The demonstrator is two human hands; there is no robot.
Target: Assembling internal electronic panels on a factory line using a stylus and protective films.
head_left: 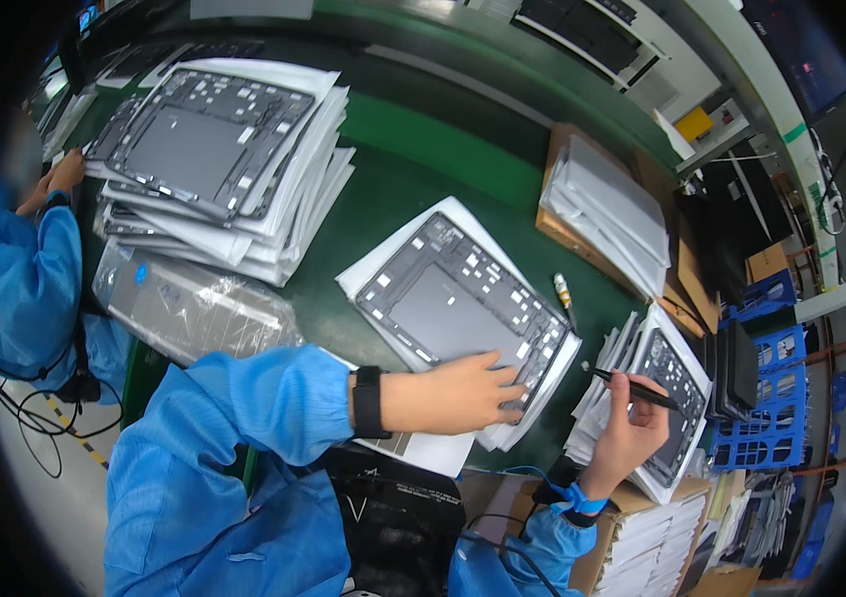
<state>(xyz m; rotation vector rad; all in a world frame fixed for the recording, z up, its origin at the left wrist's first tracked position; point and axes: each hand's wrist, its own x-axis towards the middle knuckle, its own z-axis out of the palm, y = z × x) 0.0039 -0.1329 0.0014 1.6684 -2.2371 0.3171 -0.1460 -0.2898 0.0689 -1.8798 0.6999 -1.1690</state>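
My left hand lies flat, fingers spread, on the grey panel at mid-counter. My right hand grips a black pen above a side stack, possibly finished; a taller stack waits.

**Bright overhead light, heavy fisheye bend**

Even, cool light falls from above onto the green table, leaving only soft, short shadows. Glare shines on the plastic-wrapped panel left of the table's middle. Straight edges curve toward the rim, where a black border darkens everything. Far corners look soft and blurred.
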